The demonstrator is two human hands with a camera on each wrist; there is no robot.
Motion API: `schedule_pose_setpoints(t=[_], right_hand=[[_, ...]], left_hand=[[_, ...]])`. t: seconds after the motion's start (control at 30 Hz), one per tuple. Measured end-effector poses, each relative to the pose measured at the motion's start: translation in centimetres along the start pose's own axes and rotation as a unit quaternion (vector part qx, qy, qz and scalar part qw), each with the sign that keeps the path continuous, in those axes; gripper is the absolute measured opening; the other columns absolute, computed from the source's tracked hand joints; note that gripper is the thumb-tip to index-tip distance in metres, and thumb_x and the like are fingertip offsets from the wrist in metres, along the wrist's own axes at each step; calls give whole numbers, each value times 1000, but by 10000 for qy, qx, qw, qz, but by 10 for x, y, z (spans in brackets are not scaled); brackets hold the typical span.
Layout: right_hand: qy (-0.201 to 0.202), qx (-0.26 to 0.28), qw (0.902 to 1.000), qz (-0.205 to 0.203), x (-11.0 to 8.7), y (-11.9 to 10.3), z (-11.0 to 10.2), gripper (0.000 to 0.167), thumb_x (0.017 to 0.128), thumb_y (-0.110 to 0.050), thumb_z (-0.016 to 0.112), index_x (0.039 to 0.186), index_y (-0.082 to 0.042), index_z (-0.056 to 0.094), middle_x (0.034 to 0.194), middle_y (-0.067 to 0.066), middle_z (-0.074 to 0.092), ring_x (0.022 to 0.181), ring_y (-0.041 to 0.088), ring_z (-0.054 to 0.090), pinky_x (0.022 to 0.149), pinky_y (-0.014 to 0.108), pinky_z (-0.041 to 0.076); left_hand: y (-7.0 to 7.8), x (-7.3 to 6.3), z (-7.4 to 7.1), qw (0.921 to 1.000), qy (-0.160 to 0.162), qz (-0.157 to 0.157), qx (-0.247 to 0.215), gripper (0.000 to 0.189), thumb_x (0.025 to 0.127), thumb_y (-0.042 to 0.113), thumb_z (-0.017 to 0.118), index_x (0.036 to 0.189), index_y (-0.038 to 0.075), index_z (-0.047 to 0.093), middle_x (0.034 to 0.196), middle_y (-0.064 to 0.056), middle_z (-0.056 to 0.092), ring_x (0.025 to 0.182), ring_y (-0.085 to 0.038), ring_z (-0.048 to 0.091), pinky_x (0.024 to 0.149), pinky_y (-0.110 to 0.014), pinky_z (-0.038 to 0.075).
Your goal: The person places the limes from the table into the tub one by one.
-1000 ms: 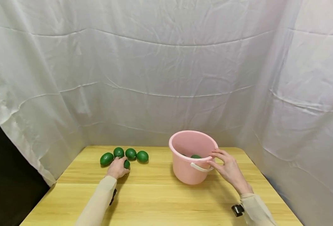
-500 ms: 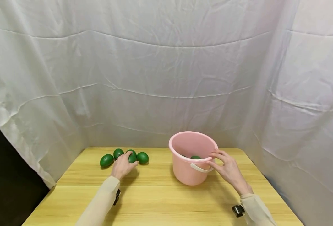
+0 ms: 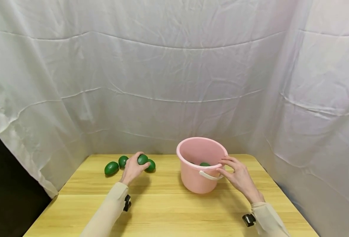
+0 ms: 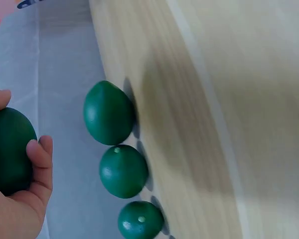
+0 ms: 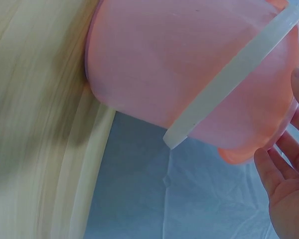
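"While the left hand (image 3: 132,168) has a green fruit (image 3: 143,159) clamped between thumb and fingers, what's the right hand (image 3: 239,177) up to?"

"Loose pinch on the rim of the bucket (image 3: 196,182), near the handle (image 3: 209,176). Thumb's outside, fingers look to be over the top edge. Reads as steadying to me. At least one green thing is inside the bucket, btw."

"ok and where's the held one? Head view has it overlapping the next fruit (image 3: 152,166)."

"Left wrist view sorts that out: it's off the bench (image 3: 162,210), a clear gap from the three loose ones lying there."

"Any tips?"

"I'd hold it round the fat middle, fingertips cupping the sides. Smooth and round like that, it'd probably squirt out of a tip-only pinch. I'd also go up before going sideways, so the knuckles don't roll the neighbour. And easy on the rim, too much pull could tilt the whole thing."

"Arm pose look fine?"

"Yeah, pretty relaxed imo. Left forearm reaches forward and inward, thumb on the near side. Right one slants in from the lower right. Hands are well apart, so no crossing."
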State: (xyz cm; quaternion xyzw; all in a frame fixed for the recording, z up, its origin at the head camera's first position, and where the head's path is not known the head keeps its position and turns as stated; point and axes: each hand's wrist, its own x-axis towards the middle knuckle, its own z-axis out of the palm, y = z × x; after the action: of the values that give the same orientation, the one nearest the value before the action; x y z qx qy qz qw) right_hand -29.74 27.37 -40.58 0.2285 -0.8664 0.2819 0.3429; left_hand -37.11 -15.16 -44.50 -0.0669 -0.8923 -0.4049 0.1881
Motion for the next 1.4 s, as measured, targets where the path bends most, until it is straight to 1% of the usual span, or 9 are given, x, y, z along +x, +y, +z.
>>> schedule_pose_setpoints(t=[0.17, 0.27, 0.47, 0.53, 0.63, 0.93, 1.0, 1.23, 1.4], right_hand=[[-8, -1, 10000, 38, -1, 1, 1, 32, 76, -13, 84, 105, -4, 74, 119, 15, 67, 111, 37, 64, 92, 52, 50], [34, 0, 10000, -11, -1, 1, 1, 32, 76, -13, 84, 105, -3, 74, 118, 15, 67, 110, 37, 64, 92, 52, 50], [117, -38, 9999, -119, 1, 1, 1, 32, 75, -12, 84, 105, -4, 75, 117, 14, 68, 109, 37, 65, 90, 52, 50], [144, -44, 9998, -127, 2, 1, 0, 33, 74, -12, 84, 105, -5, 75, 117, 13, 68, 109, 36, 65, 90, 52, 50], [140, -69, 9998, -122, 2, 2, 0, 33, 74, -13, 85, 105, -5, 75, 118, 13, 67, 109, 36, 64, 90, 51, 51], [37, -34, 10000, 3, 1, 0, 1, 34, 75, -13, 84, 107, -5, 74, 119, 14, 67, 112, 36, 63, 92, 51, 49], [68, -4, 10000, -21, 1, 1, 1, 34, 75, -12, 84, 106, -4, 74, 119, 16, 67, 111, 37, 63, 92, 52, 49], [109, 20, 9999, -71, 1, 1, 2, 33, 75, -12, 84, 106, -4, 74, 118, 17, 67, 110, 38, 64, 90, 53, 49], [53, 54, 10000, -24, 1, 1, 1, 34, 75, -12, 84, 107, -4, 74, 119, 18, 66, 112, 39, 63, 91, 53, 50]], left_hand=[[8, 3, 1, 9998, 138, 116, -70, 48, 83, 31, 76, 126, 18, 59, 110, -13, 64, 91, -28, 60, 68, -37, 51], [14, 3, 2, 9993, 235, 170, -240, 48, 84, 33, 76, 127, 19, 59, 112, -12, 65, 92, -28, 61, 70, -38, 52], [25, 2, 3, 9955, 255, 164, -903, 45, 86, 46, 72, 124, 24, 60, 102, -5, 69, 79, -19, 64, 65, -32, 53], [29, 3, 3, 9944, 226, 186, -1018, 46, 86, 49, 71, 124, 25, 60, 101, -4, 69, 78, -18, 63, 64, -31, 52], [34, 5, 5, 9947, 189, 194, -996, 46, 86, 51, 70, 124, 27, 60, 102, -4, 68, 78, -18, 63, 63, -31, 51], [47, 8, 11, 9956, 303, 505, -729, 43, 87, 35, 74, 126, 20, 62, 112, -10, 66, 87, -24, 63, 66, -35, 54], [50, 8, 12, 9950, 335, 550, -759, 43, 86, 36, 74, 125, 21, 62, 112, -9, 66, 87, -23, 63, 66, -34, 53], [62, 12, 13, 9942, 395, 462, -882, 37, 84, 45, 74, 115, 27, 65, 105, -2, 69, 82, -20, 62, 63, -31, 51], [72, 15, 10, 9939, 420, 489, -890, 40, 83, 48, 74, 116, 29, 65, 106, -1, 69, 81, -19, 62, 63, -31, 51]])
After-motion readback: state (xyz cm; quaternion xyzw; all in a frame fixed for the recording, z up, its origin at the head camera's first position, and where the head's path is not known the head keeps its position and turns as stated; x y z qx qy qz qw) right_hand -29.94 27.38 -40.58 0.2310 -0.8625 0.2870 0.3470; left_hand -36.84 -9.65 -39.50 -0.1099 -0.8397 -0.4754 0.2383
